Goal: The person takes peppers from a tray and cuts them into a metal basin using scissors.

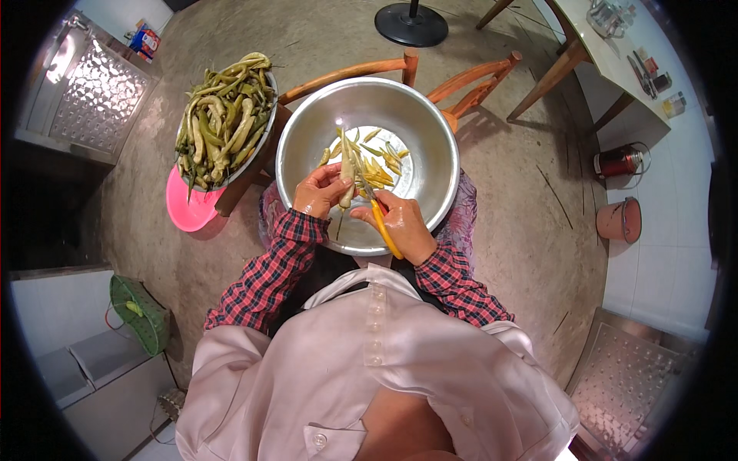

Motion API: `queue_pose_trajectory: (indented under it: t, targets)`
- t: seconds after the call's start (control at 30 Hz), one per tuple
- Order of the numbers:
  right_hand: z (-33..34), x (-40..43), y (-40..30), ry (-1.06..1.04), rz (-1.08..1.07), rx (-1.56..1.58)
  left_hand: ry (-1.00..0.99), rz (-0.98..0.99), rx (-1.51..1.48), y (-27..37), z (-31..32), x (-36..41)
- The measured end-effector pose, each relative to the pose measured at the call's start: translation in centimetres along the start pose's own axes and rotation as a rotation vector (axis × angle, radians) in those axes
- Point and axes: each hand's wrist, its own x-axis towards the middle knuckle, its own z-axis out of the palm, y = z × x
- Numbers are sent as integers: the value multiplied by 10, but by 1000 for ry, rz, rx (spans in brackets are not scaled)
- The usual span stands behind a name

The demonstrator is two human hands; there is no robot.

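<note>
My left hand [322, 193] grips a long pale green pepper [347, 167], its thin dark stem pointing towards me. In my right hand [406, 222] is a pair of scissors [381, 225] with yellow handles. The blades lie close beside the pepper, partly hidden by my fingers, so I cannot tell whether they touch it. Both hands are over a wide metal basin [435, 124] in front of me. Several small yellow-green pepper pieces [377, 173] lie on its bottom. To the left, a big heap of green peppers [222, 121] fills a metal bowl [271, 109].
A pink plastic basin [187, 210] sits below the pepper bowl. Wooden chair parts [351, 72] stand behind the metal basin. A green woven basket [141, 322] is at lower left. On the right are a table [611, 63], a red thermos [620, 161] and a bucket [620, 222].
</note>
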Motion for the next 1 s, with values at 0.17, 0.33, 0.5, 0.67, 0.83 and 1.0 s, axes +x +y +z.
queue_pose_trajectory:
  t: [0.17, 0.33, 0.5, 0.67, 0.83, 1.0]
  targets:
    - [3, 1, 3, 3, 15, 16, 13, -18, -19, 3, 1, -2]
    - [8, 3, 16, 57, 6, 92, -159, -207, -73, 5, -3, -3]
    - [5, 4, 16, 31, 40, 164, -147, -283, -151, 20, 6, -13]
    - [10, 8, 24, 58, 44, 71, -96, -146, 137, 4, -6, -4]
    - [11, 13, 37, 14, 124, 172, -189, -193, 135, 10, 3, -8]
    - [0, 14, 28, -97, 337, 399, -119, -324, 104, 18, 6, -12]
